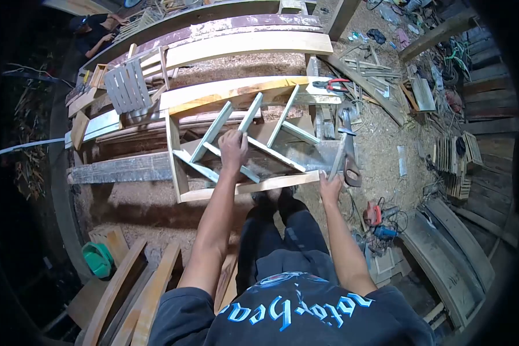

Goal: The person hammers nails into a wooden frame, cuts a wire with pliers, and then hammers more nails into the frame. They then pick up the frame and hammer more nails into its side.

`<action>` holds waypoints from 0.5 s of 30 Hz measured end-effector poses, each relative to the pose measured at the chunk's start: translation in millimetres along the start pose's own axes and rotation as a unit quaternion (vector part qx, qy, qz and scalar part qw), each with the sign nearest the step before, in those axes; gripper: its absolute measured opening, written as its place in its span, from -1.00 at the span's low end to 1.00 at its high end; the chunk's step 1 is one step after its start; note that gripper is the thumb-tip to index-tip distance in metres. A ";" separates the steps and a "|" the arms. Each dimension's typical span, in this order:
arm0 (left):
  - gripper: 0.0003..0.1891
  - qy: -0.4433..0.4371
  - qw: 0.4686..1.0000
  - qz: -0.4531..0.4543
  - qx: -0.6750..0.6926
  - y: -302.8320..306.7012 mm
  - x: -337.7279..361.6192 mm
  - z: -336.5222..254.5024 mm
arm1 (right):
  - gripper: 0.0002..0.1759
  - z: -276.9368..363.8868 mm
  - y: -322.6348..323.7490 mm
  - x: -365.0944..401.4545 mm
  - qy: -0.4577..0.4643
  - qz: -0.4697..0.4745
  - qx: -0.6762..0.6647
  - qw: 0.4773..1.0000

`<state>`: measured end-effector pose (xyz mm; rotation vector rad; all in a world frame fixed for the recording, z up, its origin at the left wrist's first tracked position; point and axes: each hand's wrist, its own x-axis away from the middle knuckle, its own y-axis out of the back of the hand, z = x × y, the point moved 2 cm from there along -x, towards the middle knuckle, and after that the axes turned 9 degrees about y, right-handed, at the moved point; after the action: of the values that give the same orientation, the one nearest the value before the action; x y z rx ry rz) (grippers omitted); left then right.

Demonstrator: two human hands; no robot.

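A wooden frame (245,185) lies across the bench in front of me, with thin pale slats (213,130) set in a slanted, crossing pattern inside it. My left hand (233,149) is closed round one of the slats near the middle of the frame. At the frame's right end, my right hand (330,187) grips the lower end of a thin wood strip (338,157), which points away from me. Just right of that strip is a handsaw (352,172) with a brown handle. Red-handled pliers (331,85) rest on the board beyond the frame.
A slatted grey panel (127,86) leans at the left. Long boards (248,49) run behind the frame. A person (92,32) works at the far left. Red and blue power tools (373,214) lie on the sawdust floor at right. A green container (97,259) stands lower left.
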<state>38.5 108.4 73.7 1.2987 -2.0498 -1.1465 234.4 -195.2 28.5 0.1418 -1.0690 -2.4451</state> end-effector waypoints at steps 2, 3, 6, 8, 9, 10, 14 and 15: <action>-0.52 -0.015 0.999 0.005 -0.047 -10.7 -19.0 -6.4 | -0.47 9.6 4.8 -4.2 0.044 0.001 0.024 0.999; -0.42 -0.002 0.996 0.039 -0.077 -15.2 -26.9 -8.3 | -0.49 10.3 3.9 -4.1 0.062 -0.015 0.031 0.997; -0.40 0.002 1.000 0.021 0.001 -26.5 -48.5 -17.1 | -0.50 10.2 -0.5 -9.1 0.017 0.007 0.022 1.000; -0.41 0.005 1.000 0.013 0.008 -33.3 -59.2 -21.1 | -0.51 16.1 -4.3 -11.2 0.058 -0.037 0.021 0.997; -0.42 0.017 0.998 0.014 0.051 -38.9 -64.8 -19.8 | -0.52 20.0 -0.9 -13.0 0.020 -0.011 0.004 1.000; -0.43 0.029 0.995 0.016 0.095 -43.9 -68.2 -17.0 | -0.52 23.6 1.9 -13.0 -0.019 0.016 -0.012 1.000; -0.45 0.039 0.988 0.012 0.147 -64.4 -69.8 2.1 | -0.52 9.0 -7.2 -12.7 0.046 0.002 0.018 0.999; -0.45 0.043 0.988 0.015 0.145 -68.8 -66.2 6.1 | -0.51 9.3 -6.1 -11.3 0.026 0.009 0.021 0.999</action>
<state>99.3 155.4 16.7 1.4185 -2.2218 -0.7846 239.6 -180.3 29.6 0.2079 -1.0944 -2.3907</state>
